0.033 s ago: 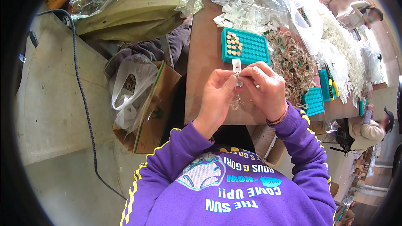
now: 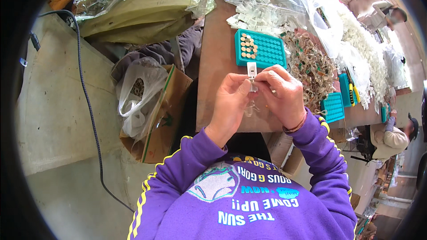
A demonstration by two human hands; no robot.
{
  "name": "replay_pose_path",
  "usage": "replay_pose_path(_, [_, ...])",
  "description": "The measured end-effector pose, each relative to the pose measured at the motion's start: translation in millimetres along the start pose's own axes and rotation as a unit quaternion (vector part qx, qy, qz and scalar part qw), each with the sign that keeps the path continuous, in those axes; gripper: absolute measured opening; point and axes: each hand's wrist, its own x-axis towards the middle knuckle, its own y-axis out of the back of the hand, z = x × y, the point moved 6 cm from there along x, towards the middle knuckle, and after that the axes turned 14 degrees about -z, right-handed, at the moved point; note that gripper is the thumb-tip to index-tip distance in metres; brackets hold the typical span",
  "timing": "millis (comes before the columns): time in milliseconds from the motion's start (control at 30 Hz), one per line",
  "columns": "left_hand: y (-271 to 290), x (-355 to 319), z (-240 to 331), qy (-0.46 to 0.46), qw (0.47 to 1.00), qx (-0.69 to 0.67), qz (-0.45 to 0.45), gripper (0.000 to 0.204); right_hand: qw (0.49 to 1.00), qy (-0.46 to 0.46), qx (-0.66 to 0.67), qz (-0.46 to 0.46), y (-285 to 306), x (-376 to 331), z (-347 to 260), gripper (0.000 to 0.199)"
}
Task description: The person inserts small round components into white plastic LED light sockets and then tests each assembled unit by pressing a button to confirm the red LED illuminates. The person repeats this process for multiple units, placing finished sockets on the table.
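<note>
A small white plastic piece (image 2: 252, 69) with a dark slot stands up from the fingertips of both hands. My left hand (image 2: 232, 100) pinches its lower end between thumb and forefinger. From the other side my right hand (image 2: 284, 90) closes its fingertips on the same spot. Between the hands hangs a thin, clear looped strand (image 2: 251, 107); where it joins the white piece is hidden by the fingers. Just beyond them lies a teal tray (image 2: 272, 52) of round pockets, its left part holding several round tan discs (image 2: 248, 46).
A brown table (image 2: 218, 40) bears a heap of clear plastic pieces (image 2: 262, 15) and a pile of looped strands (image 2: 309, 62). Farther right are another teal tray (image 2: 332, 107) and a yellow-handled tool (image 2: 353, 94). A cardboard box (image 2: 155, 124) stands left; other people sit at right.
</note>
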Motion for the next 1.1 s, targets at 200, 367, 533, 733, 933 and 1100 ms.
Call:
replay_pose_path(200, [0, -1, 2, 0.009, 1.0, -0.008, -0.008, 0.012, 0.998, 0.011, -0.01, -0.057, 3, 1, -4, 0.016])
replay_pose_path(367, [0, -1, 4, 0.008, 1.0, -0.015, -0.003, 0.015, 0.999, 0.03, 0.007, -0.032, 12, 2, -14, 0.023])
replay_pose_path(533, [0, -1, 2, 0.004, 1.0, -0.019, -0.013, 0.017, 0.998, 0.036, 0.026, -0.042, 7, 9, -11, 0.021])
replay_pose_path(733, [5, 0, 0, -0.004, 1.0, -0.031, -0.002, 0.016, 0.987, 0.118, -0.092, -0.055, 1, 5, -20, 0.031])
replay_pose_path(933, [8, 0, 2, -0.026, 0.998, -0.051, 0.004, 0.017, 0.986, 0.157, -0.045, -0.037, 3, 1, -16, 0.035])
replay_pose_path(1100, [5, 0, 2, -0.016, 0.999, -0.044, -0.005, 0.02, 0.999, -0.042, 0.028, 0.001, 3, 29, 41, 0.023])
